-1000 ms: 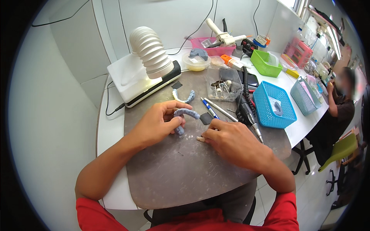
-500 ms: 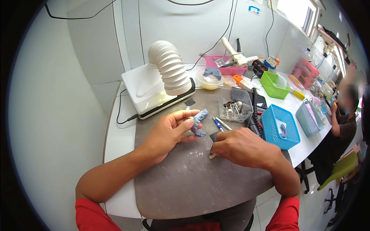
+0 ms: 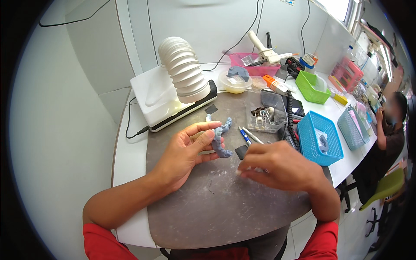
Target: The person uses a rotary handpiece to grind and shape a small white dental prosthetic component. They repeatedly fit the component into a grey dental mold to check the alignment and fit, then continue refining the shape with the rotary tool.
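Observation:
A curved blue-grey dental arch model (image 3: pixel 221 145) with tooth shapes is pinched upright between the thumb and fingers of my left hand (image 3: pixel 184 145). My right hand (image 3: pixel 279 167) hovers low over the mat to the right, its thumb and fingers closed together. A small pale piece (image 3: pixel 238 172) shows at its fingertips, too small to name. Just beyond those fingers lies a dark square scrap (image 3: pixel 241 151), with a blue-and-white pen (image 3: pixel 245 136) and a white pen (image 3: pixel 253 135) behind it. Another dark scrap (image 3: pixel 211 109) lies beyond the model.
A white machine with a ribbed hose (image 3: pixel 182 71) stands at the back left. A clear box of small rotary tools (image 3: pixel 266 117), a black coiled cord (image 3: pixel 290 117), a blue basket (image 3: pixel 320 143) and a green basket (image 3: pixel 312 89) line the right. A person (image 3: pixel 388 134) sits farther right.
My right hand has lifted and moved slightly right, uncovering more of the dark scrap. The left hand still holds the model, a little farther left in view. The whole view has shifted slightly.

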Demonstrator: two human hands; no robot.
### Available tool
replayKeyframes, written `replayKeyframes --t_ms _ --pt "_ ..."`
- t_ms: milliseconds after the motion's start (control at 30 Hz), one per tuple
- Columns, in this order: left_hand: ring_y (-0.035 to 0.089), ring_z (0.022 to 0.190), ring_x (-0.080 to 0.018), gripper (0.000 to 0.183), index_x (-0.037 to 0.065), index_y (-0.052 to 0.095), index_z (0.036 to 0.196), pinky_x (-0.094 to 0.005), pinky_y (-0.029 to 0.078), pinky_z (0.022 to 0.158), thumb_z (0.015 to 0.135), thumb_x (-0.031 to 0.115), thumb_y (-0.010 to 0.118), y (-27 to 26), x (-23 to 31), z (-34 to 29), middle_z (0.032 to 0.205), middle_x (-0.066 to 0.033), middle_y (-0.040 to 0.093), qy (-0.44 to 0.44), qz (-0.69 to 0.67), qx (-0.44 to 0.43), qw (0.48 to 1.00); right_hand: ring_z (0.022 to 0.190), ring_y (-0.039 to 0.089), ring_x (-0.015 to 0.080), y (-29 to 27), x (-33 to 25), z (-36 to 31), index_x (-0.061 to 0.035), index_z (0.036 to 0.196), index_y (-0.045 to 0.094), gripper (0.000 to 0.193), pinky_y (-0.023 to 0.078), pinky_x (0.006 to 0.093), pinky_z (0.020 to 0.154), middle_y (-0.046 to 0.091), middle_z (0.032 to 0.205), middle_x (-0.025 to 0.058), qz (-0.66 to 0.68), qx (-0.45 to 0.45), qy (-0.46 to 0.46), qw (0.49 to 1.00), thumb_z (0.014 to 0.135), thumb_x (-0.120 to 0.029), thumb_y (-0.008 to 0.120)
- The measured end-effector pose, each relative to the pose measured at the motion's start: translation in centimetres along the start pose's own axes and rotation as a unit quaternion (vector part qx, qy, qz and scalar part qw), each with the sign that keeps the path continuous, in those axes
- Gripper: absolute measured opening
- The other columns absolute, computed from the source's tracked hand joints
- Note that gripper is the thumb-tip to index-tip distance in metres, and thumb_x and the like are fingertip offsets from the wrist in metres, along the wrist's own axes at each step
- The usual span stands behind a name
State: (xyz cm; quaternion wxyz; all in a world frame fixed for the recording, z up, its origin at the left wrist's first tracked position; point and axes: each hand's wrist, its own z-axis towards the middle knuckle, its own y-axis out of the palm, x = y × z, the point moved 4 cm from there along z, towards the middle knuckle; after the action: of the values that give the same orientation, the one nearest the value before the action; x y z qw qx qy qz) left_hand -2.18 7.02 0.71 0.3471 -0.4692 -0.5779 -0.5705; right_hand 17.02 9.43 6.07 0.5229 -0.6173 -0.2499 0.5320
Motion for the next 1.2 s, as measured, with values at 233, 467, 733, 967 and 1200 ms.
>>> replayKeyframes --t_ms 233,467,733,967,1200 --pt "0.06 0.105 -0.0166 0.045 0.003 0.048 0.134 -0.037 0.05 0.097 0.095 0.019 0.062 0.9 0.4 -0.5 0.114 -0.0086 0.059 0.008 -0.015 -0.011 1.0 0.076 0.07 0.0139 -1.2 1.8 -0.6 0.0006 0.095 0.069 0.014 0.055 0.0261 0.07 0.07 0.083 0.0084 0.229 0.201 0.12 0.945 0.086 -0.009 0.072" --pt "0.06 0.108 -0.0167 0.05 0.002 0.045 0.136 -0.0386 0.051 0.099 0.09 0.009 0.064 1.7 0.8 -1.1 0.115 -0.0078 0.058 0.007 0.001 -0.042 0.999 0.076 0.068 0.0101 -0.4 2.0 -0.4 0.0009 0.095 0.07 0.017 0.054 0.0244 0.069 0.072 0.083 0.0064 0.283 0.194 0.144 0.928 0.086 -0.013 0.074" --pt "0.063 0.095 -0.013 0.043 -0.001 0.052 0.129 -0.0288 0.056 0.087 0.09 0.006 0.068 2.1 0.7 -1.6 0.103 -0.0083 0.063 0.026 0.013 -0.046 0.999 0.072 0.067 0.0087 -0.5 1.0 -0.2 -0.0002 0.095 0.071 0.017 0.052 0.023 0.066 0.072 0.082 0.0053 0.308 0.157 0.16 0.925 0.086 -0.014 0.074" --pt "0.063 0.094 -0.0135 0.043 -0.002 0.052 0.128 -0.0279 0.057 0.084 0.089 0.004 0.069 2.3 0.5 -1.7 0.101 -0.0085 0.063 0.035 0.016 -0.051 0.998 0.074 0.066 0.0085 0.1 1.1 -0.2 0.0005 0.093 0.07 0.014 0.053 0.023 0.066 0.071 0.083 0.0053 0.289 0.162 0.122 0.935 0.085 -0.011 0.075" --pt "0.063 0.095 -0.0128 0.042 -0.001 0.052 0.128 -0.0276 0.056 0.085 0.09 0.007 0.068 2.2 0.6 -1.8 0.102 -0.0078 0.064 0.02 0.015 -0.043 0.999 0.072 0.067 0.0091 0.3 1.4 -0.1 -0.0005 0.094 0.071 0.015 0.053 0.0247 0.066 0.072 0.081 0.0056 0.298 0.169 0.116 0.932 0.085 -0.012 0.074"
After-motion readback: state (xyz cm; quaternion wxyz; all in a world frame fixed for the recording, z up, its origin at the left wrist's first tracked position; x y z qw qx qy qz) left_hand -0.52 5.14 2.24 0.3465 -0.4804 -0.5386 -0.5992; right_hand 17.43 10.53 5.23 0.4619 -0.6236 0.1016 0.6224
